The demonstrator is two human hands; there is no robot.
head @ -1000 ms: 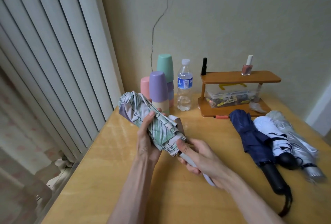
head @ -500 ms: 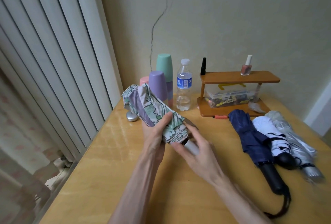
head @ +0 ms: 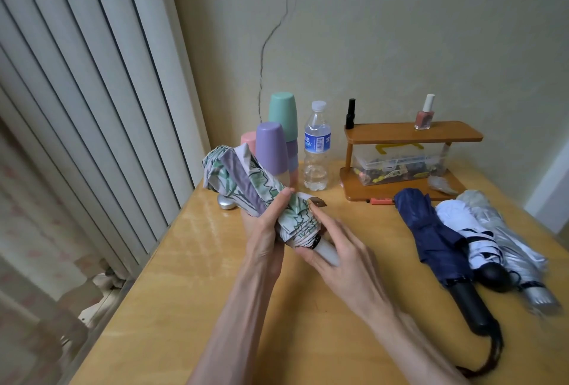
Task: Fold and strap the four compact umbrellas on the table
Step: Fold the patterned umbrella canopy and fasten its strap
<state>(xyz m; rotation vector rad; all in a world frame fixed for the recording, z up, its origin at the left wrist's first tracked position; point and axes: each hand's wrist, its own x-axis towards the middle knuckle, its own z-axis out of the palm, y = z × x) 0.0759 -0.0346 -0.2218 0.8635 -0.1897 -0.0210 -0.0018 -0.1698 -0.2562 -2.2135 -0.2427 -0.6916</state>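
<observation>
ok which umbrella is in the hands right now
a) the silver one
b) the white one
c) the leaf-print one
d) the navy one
c: the left hand grips the leaf-print umbrella round its folded cloth and the right hand holds its pale handle, while the navy umbrella, white umbrella and silver umbrella lie side by side on the table to the right.
</observation>
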